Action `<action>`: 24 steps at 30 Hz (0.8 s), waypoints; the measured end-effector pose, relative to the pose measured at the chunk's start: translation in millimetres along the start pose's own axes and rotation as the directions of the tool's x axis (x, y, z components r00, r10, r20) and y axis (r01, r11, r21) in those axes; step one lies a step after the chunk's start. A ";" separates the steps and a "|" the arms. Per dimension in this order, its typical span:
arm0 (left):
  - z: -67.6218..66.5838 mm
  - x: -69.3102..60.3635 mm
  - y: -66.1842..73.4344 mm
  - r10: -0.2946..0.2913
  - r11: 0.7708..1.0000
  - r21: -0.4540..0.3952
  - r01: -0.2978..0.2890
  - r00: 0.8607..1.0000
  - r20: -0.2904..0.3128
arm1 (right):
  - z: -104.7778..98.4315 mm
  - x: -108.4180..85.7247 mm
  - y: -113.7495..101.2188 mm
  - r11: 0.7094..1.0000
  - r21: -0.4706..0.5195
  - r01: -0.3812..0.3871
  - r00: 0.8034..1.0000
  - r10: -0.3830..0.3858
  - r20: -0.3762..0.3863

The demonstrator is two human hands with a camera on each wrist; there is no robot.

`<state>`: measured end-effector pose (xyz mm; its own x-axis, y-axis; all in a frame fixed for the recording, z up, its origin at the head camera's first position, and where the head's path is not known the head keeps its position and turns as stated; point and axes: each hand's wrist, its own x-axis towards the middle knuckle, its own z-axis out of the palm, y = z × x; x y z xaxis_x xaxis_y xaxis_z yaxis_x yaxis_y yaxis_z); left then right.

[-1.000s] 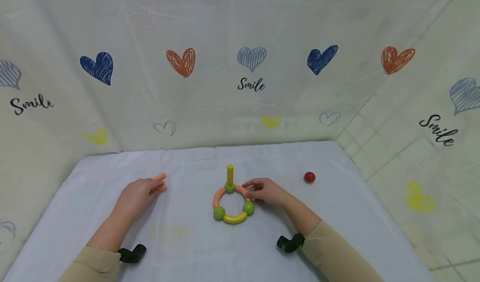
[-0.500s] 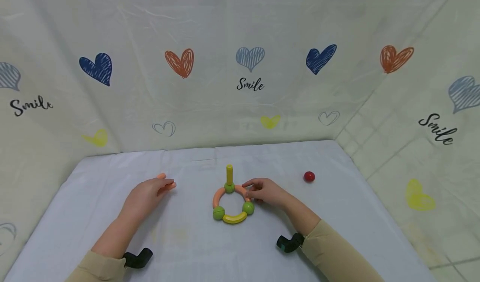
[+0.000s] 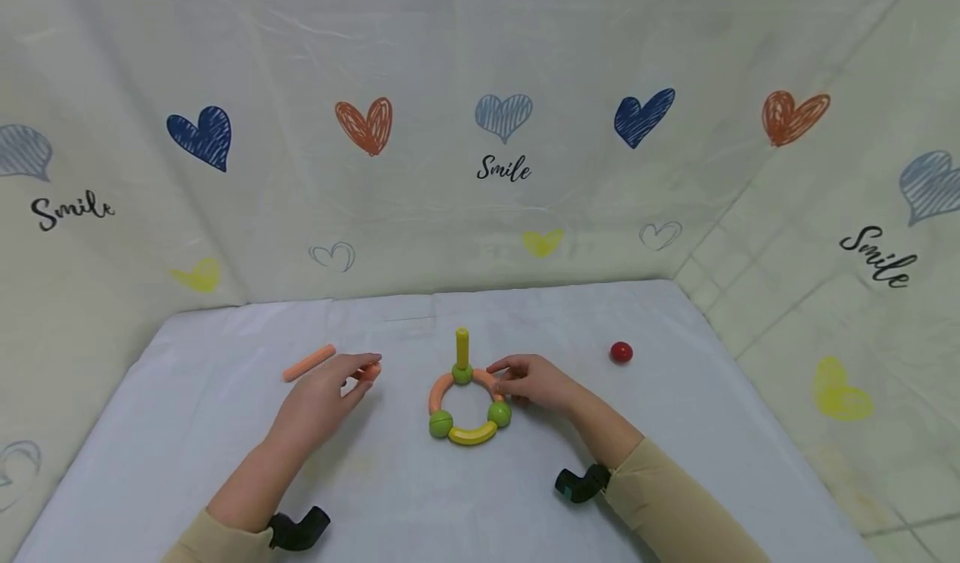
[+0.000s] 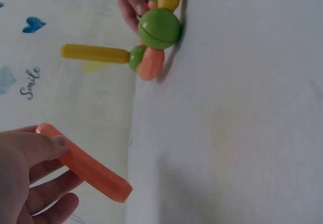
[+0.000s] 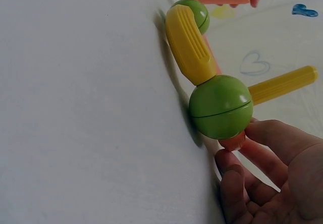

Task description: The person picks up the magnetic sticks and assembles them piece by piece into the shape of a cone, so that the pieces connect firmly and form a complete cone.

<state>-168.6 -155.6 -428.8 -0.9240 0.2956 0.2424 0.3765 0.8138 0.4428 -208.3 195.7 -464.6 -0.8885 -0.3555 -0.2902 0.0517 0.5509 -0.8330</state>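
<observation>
My left hand [image 3: 318, 401] pinches an orange ribbed stick [image 4: 88, 168] between thumb and fingers, lifted above the table left of the ring. The ring lies flat at mid-table: several green balls [image 3: 441, 423] joined by two orange curved pieces [image 3: 440, 392] and one yellow curved piece [image 3: 472, 435]. From its far ball a yellow stick [image 3: 462, 348] stands upright. My right hand [image 3: 536, 382] grips the ring's right orange curved piece, mostly hidden by the fingers and a green ball [image 5: 220, 107] in the right wrist view.
A second orange stick [image 3: 308, 363] lies on the white-covered table [image 3: 420, 513], behind the left hand. Farther right rests a red ball [image 3: 621, 352]. A white sheet [image 3: 427, 205] printed with hearts rises behind the table.
My left hand has picked up one orange stick and carried it right towards the ring, leaving the other stick behind on the table. The right hand and the ring stay put.
</observation>
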 end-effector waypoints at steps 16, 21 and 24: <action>10.5 -1.1 37.9 -0.176 0.949 -0.253 0.186 0.982 0.062 | 1.2 4.6 2.4 1.000 -0.007 0.003 1.000 -0.003 0.003; 16.6 -1.0 49.5 -0.153 0.945 -0.288 0.155 0.988 0.031 | 0.4 5.0 3.4 1.000 -0.006 -0.001 1.000 0.001 0.003; 20.5 -0.3 56.5 -0.128 0.943 -0.307 0.128 0.992 0.020 | -0.1 5.0 3.2 1.000 -0.005 -0.001 1.000 0.001 0.003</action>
<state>-148.3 -99.4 -421.5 -0.9657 0.1993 0.1663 0.2573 0.6518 0.7134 -212.7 195.8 -468.7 -0.8872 -0.3572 -0.2920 0.0499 0.5549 -0.8304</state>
